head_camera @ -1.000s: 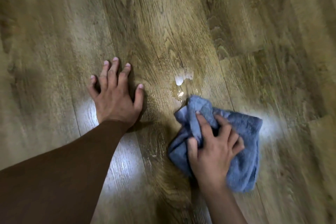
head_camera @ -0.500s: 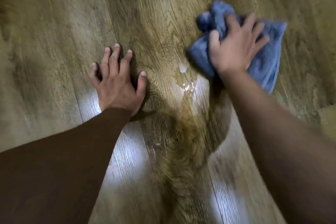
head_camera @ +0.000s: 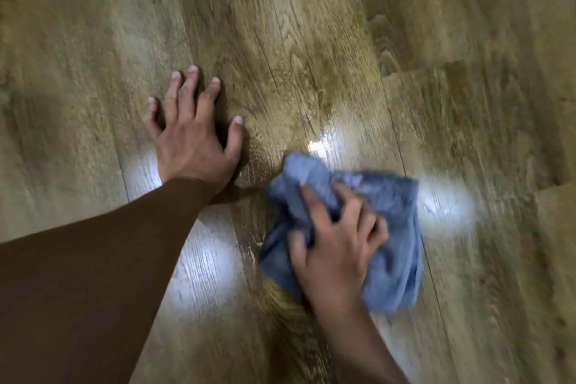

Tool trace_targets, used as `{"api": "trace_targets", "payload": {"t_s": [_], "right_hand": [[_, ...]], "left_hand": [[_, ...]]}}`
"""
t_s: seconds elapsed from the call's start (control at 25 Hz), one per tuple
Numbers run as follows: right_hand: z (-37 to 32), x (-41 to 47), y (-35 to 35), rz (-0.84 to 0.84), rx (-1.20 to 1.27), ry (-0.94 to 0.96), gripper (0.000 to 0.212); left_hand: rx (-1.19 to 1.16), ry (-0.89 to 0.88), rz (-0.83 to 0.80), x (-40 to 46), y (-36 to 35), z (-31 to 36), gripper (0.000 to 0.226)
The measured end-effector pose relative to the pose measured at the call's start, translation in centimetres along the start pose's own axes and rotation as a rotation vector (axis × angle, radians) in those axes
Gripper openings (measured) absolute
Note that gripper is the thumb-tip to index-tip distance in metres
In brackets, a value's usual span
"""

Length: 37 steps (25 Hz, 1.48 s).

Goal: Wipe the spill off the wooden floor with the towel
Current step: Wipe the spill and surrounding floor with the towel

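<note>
A crumpled blue towel [head_camera: 392, 227] lies on the wooden floor [head_camera: 311, 40], right of centre. My right hand [head_camera: 336, 243] grips it from above, fingers curled into the folds, and presses it down. A small wet gleam of the spill [head_camera: 314, 145] shows just beyond the towel's far left corner, and the boards around it look damp. My left hand [head_camera: 193, 134] rests flat on the floor to the left of the towel, fingers spread, holding nothing. The picture is blurred around the towel.
Brown wooden planks fill the whole view, with bright light reflections [head_camera: 445, 206] on them right of the towel and near my left forearm [head_camera: 205, 265]. No other objects are in sight.
My right hand has dragged the towel back toward me from the far side, across the wet patch. The spill looks smaller than a second ago. My left hand has stayed planted.
</note>
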State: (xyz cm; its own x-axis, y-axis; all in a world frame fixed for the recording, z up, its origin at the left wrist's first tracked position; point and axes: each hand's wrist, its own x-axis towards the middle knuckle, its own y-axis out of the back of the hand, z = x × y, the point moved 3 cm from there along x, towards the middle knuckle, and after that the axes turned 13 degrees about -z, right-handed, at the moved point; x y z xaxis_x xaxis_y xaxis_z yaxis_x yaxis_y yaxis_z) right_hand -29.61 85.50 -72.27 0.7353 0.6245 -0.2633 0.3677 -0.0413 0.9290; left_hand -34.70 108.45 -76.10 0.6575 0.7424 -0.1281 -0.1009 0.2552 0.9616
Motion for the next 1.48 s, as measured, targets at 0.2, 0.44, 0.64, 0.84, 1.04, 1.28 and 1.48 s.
{"api": "trace_targets", "payload": {"t_s": [0.2,0.44,0.64,0.84,1.04,1.28,1.48], "right_hand": [[-0.1,-1.1,-0.9,-0.044,-0.029,0.050,0.058],[-0.6,9.7,2.4,0.061,-0.016,0.030,0.054],[-2.0,24.6,6.1,0.139,-0.081,-0.065,0.052],[-2.4,26.2,6.4,0.136,-0.100,-0.041,0.053],[-2.0,15.0,3.8,0.091,-0.053,0.082,0.050],[-2.9,-1.4,-1.7,-0.077,-0.050,0.177,0.059],[-2.6,4.6,0.5,-0.006,-0.038,0.138,0.058]], "left_hand": [[-0.008,-0.003,-0.007,0.0,0.0,0.1,0.061],[-0.014,0.009,-0.007,-0.1,0.2,0.2,0.063],[-0.007,0.012,-0.018,-0.2,0.2,0.2,0.064],[0.001,0.016,-0.034,-0.1,0.2,0.0,0.064],[-0.005,0.011,-0.036,-0.1,0.1,0.2,0.060],[-0.021,-0.010,-0.025,-0.2,0.3,0.1,0.058],[0.009,-0.016,-0.024,-0.2,0.5,0.2,0.053]]}}
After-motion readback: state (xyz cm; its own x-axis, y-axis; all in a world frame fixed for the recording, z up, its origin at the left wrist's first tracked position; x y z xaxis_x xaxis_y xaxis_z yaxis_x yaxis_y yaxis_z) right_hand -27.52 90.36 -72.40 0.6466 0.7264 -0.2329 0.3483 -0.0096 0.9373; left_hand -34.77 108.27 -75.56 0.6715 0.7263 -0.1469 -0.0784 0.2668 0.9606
